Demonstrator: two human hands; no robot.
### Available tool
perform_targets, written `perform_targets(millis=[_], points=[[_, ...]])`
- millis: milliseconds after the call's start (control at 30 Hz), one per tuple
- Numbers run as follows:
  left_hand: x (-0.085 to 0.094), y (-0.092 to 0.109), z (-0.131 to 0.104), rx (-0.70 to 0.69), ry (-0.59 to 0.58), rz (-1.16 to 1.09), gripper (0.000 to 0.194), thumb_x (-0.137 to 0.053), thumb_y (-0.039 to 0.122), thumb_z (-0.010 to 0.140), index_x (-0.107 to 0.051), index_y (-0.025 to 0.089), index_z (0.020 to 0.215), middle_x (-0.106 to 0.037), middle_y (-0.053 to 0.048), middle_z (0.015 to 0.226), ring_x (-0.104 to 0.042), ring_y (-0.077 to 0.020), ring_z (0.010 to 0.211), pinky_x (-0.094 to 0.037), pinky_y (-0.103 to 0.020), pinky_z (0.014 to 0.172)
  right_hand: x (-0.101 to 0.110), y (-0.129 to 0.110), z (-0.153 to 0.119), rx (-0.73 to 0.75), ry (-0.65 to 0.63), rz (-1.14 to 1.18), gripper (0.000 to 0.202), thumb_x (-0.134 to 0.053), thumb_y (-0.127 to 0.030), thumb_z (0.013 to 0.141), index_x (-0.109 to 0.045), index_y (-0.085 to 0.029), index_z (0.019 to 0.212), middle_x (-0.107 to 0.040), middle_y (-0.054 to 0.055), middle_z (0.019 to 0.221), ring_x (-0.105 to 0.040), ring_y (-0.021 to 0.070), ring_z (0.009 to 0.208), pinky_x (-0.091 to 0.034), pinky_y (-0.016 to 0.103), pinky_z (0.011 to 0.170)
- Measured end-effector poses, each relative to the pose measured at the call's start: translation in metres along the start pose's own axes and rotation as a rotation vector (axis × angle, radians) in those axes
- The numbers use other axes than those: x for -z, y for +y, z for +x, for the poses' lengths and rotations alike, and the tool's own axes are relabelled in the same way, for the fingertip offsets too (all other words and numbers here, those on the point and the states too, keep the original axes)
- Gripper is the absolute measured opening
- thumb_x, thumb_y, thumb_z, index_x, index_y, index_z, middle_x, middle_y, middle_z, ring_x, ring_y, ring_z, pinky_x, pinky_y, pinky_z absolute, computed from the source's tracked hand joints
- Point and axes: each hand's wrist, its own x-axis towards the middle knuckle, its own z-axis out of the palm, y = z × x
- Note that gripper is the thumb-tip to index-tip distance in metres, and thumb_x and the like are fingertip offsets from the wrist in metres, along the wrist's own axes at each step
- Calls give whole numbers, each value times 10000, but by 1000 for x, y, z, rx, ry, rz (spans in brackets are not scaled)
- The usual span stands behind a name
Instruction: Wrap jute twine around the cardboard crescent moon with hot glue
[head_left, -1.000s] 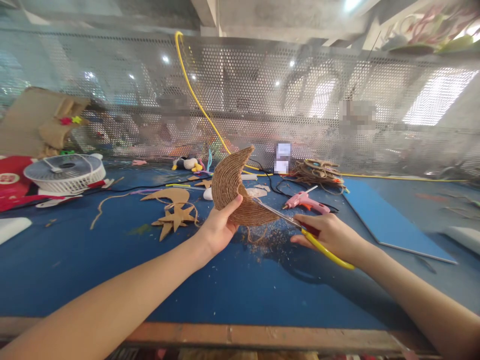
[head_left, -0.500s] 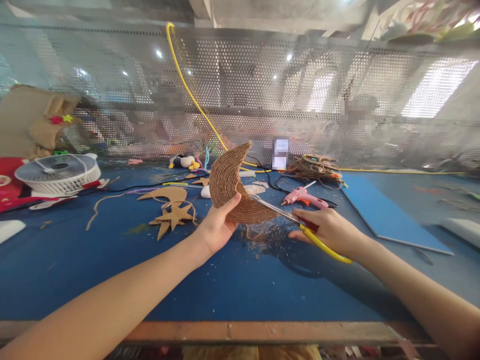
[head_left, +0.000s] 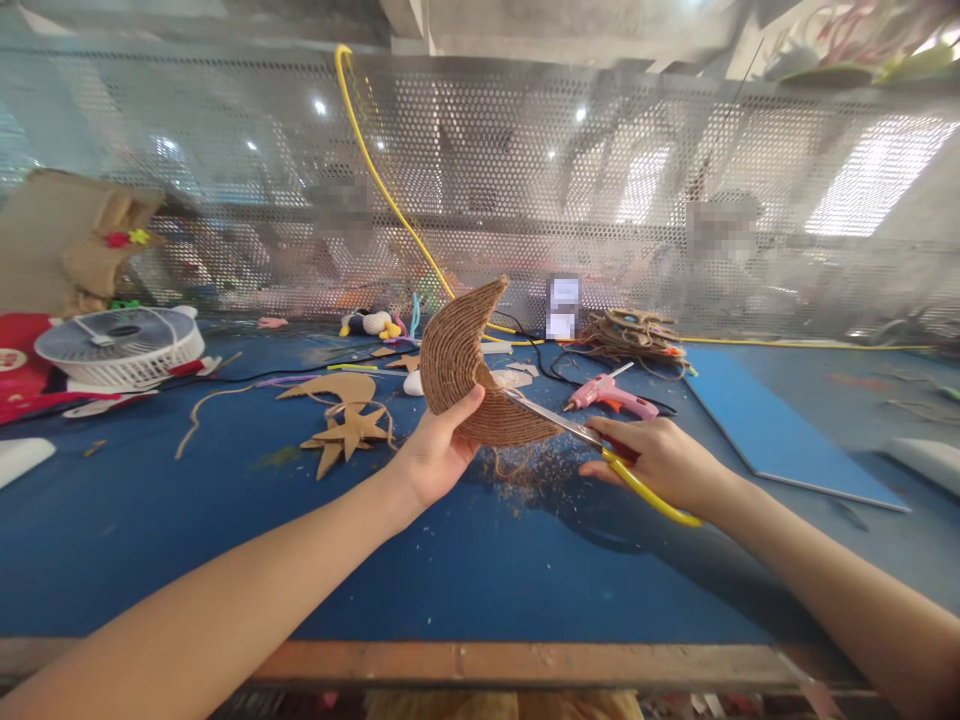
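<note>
My left hand [head_left: 442, 445] grips a crescent moon covered in rows of brown twine [head_left: 452, 365], thumb on its front face. The crescent is held up above the table, one tip pointing upward and the other toward the right. Yellow-handled scissors [head_left: 646, 488] are in my right hand [head_left: 664, 458], fingers wrapped about the handles. Their metal blades reach left across the crescent's inner edge, close to my left thumb; whether they cut a strand I cannot make out. A loose bit of twine [head_left: 514, 465] hangs beneath the crescent.
Cardboard stars [head_left: 352, 430] lie left of the crescent on the blue table [head_left: 360, 590]. A pink glue gun [head_left: 611, 395] rests behind my right hand, with a twine bundle [head_left: 634, 335] beyond. A white fan [head_left: 120, 345] lies at left, a blue board [head_left: 787, 430] at right.
</note>
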Motion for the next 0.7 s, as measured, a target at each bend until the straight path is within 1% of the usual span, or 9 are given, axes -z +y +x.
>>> perform_targets(millis=[133, 233, 333, 433, 567, 700], points=[[-1, 0, -1, 2, 46, 23, 254, -783, 128, 799, -707, 131, 1042, -760, -66, 1018, -722, -156, 865, -606, -251, 762, -1, -1, 0, -72, -63, 8, 513, -505, -650, 911, -679, -167, 913, -590, 13, 599, -498, 138, 515, -418, 273, 516], [-2, 1, -1, 11, 74, 25, 242, -780, 129, 806, -704, 127, 1036, -764, -70, 997, -728, -159, 844, -614, -253, 747, -2, -2, 0, -111, -115, 23, 512, -502, -651, 912, -671, -172, 974, -629, 27, 643, -554, 153, 543, -430, 279, 537], [-4, 2, -2, 4, 79, 17, 267, -791, 116, 792, -699, 127, 1043, -765, -68, 995, -733, -157, 825, -620, -242, 721, -3, -3, 0, -120, -110, 26, 508, -512, -650, 907, -670, -174, 983, -646, 37, 659, -572, 162, 555, -436, 286, 546], [-7, 4, -5, 5, 104, -9, 256, -793, 101, 784, -699, 126, 1021, -768, -62, 967, -738, -154, 801, -625, -233, 692, -3, -4, 1, -127, -90, 28, 496, -535, -641, 899, -669, -172, 988, -630, 23, 636, -544, 152, 529, -429, 280, 525], [-12, 6, -8, 18, 125, -33, 226, -785, 87, 789, -698, 128, 993, -770, -57, 915, -740, -147, 759, -626, -220, 672, -3, -4, 2, -119, -55, 12, 458, -565, -616, 892, -672, -178, 975, -637, 21, 655, -522, 140, 507, -416, 273, 505], [-13, 6, -10, 32, 127, -37, 223, -790, 91, 783, -698, 125, 984, -770, -61, 908, -739, -148, 745, -627, -218, 669, -3, -5, 2, -127, -52, -13, 465, -563, -615, 893, -658, -179, 1020, -632, 16, 637, -556, 161, 533, -422, 279, 513]])
